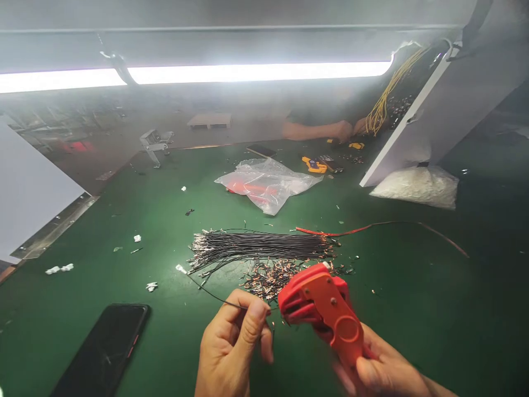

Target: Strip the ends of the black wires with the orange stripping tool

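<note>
Between the thumb and fingers of my left hand (235, 342) a thin black wire (210, 294) is pinched. A white connector (181, 269) sits on the wire's far left end, and its other end points at the tool's jaws. My right hand (384, 358) is wrapped round the handles of a red wire stripper (330, 309), whose jaws face left, close to the wire end. I cannot tell whether the wire is inside them. Just beyond lies a bundle of black wires (264, 245) with bared copper ends at right, and a pile of wire scraps (268, 278).
A black phone (103, 350) lies at front left. Further back are a clear plastic bag (270, 184), a yellow tool (314, 165) and a red wire (355, 230). A bag of white pieces (417, 186) leans by the right panel. Across the table are a co-worker's hands (345, 131).
</note>
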`<state>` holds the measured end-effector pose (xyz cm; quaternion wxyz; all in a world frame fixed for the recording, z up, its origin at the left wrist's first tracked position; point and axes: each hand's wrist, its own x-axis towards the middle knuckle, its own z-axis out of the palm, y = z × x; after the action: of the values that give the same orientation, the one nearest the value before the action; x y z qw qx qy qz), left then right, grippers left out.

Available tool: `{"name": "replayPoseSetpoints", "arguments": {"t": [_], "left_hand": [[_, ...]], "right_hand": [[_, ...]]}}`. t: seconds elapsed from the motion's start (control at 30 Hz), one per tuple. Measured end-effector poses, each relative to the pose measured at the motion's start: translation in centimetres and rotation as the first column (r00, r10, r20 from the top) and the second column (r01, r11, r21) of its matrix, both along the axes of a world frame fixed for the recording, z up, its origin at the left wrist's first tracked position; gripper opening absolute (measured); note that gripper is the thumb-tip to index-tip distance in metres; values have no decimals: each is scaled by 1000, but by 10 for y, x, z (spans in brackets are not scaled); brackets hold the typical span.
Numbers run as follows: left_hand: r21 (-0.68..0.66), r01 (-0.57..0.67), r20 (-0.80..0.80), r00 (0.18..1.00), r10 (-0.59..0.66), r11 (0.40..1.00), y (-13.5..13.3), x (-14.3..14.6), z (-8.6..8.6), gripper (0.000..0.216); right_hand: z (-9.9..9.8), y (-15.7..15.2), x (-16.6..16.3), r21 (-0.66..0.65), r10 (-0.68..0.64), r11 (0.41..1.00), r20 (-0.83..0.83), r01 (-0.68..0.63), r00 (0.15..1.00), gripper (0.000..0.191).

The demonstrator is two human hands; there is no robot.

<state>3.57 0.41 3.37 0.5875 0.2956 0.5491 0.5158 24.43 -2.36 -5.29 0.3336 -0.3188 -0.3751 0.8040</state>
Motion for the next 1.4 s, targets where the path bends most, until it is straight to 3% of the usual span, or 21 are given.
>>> {"name": "replayPoseSetpoints", "arguments": {"t": [0.1,0.27,0.5,0.67,0.77,0.87,0.93,1.03,1.13,1.27,1.4], "left_hand": [[17,-3,-13,1000,4,1000,1,2,-2,46],[1,-41,-19,999,41,999,3,0,0,46],[-57,62,229,972,-48,996,8,-6,-3,46],[-42,-51,348,935,62,998,12,-9,-4,38],[-16,-86,270,959,87,996,10,-6,-7,37],[-40,-64,100,993,67,997,2,5,-14,40],[-59,-27,4,1000,27,998,-4,14,-18,42],[-65,34,-71,997,-38,997,-10,27,-24,37],[-89,61,-30,997,-64,994,-12,34,-27,36],[-90,73,-5,997,-74,993,-11,36,-30,37],[-40,104,-120,987,-108,994,-14,31,-37,31]], "right_hand": [[-7,1,2,-55,12,998,-40,-14,999,53],[7,8,2,43,99,994,-38,-97,994,49],[12,7,1,75,175,982,-44,-172,983,53],[20,7,-2,48,144,989,-100,-140,984,54],[28,7,-10,45,-29,998,-102,34,994,49],[34,10,-15,102,-263,959,-46,266,964,35],[36,13,-15,60,-323,943,-73,328,943,29],[39,18,-13,-28,-323,946,-153,323,934,23],[40,20,-12,-24,-312,950,-164,312,936,24],[34,19,-12,56,-298,951,-89,304,950,27],[32,20,-12,193,-304,939,72,286,950,28]]}}
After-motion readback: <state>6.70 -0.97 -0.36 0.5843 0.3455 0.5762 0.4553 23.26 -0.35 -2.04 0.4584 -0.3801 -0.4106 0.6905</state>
